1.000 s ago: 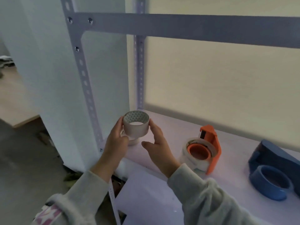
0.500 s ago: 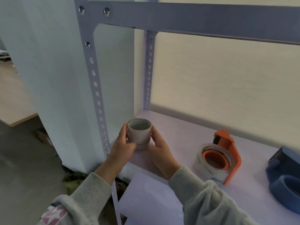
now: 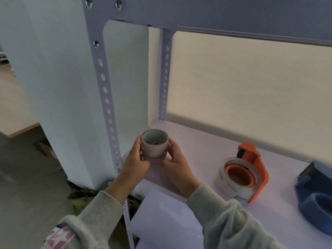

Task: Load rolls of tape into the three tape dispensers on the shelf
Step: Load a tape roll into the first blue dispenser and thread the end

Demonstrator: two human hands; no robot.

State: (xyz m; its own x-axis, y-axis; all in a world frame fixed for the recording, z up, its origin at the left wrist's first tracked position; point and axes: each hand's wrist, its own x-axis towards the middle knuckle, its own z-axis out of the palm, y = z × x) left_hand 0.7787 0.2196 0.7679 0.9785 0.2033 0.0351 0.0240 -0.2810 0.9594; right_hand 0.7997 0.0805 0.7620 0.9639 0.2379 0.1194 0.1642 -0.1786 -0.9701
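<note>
I have both hands on a roll (image 3: 154, 147) of pale tape at the left end of the shelf (image 3: 206, 151). My left hand (image 3: 135, 159) cups its left side, my right hand (image 3: 177, 163) its right — each grip is closed on the roll, fingers curled round the wall. The roll stands upright, core opening facing up, and it sits stacked on a second roll (image 3: 156, 159), of which only a thin band shows below. To the right, well apart, an orange dispenser (image 3: 255, 169) lies on the shelf with a clear roll already round its hub. Further right, at the frame's edge, a blue dispenser (image 3: 316, 194) rests — partly cut off.
</note>
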